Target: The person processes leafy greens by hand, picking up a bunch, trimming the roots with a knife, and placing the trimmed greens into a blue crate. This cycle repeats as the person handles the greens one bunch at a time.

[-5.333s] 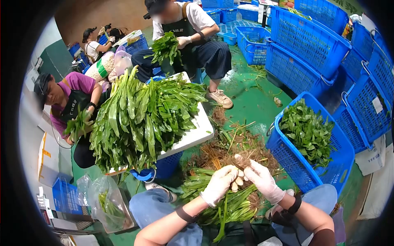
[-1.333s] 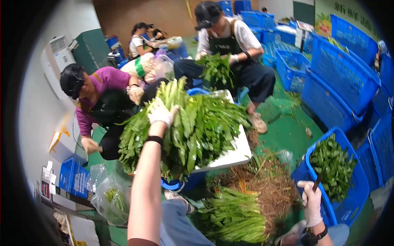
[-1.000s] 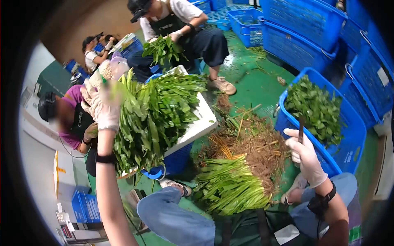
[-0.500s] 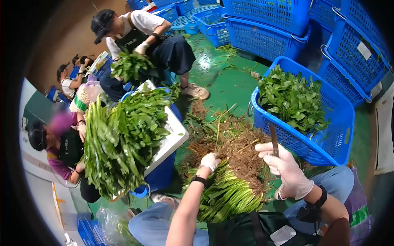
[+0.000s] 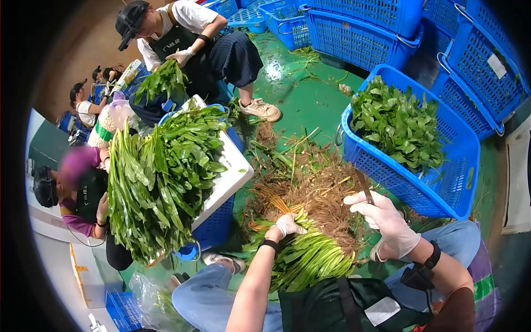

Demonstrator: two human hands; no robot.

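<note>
In white gloves, both my hands work over a pile of leafy greens lying on the floor between my knees, its bright stalks toward the brown roots. My left hand is closed around some stalks at the left side of the pile, with yellowish stems and roots just beyond it. My right hand grips a knife, its narrow dark blade pointing up and away from me; the handle is hidden in the palm. This hand hovers to the right of the pile, apart from it.
A blue basket with cut leaves stands at right. At left, a white foam box is heaped with long greens. Root scraps litter the green floor. Stacked blue crates line the back. Co-workers sit at left.
My left hand has shifted slightly right and down, onto the stalks, baring yellowish stems behind it. My right hand with the knife stays nearly in place. The far co-worker's bunch has dropped leftward.
</note>
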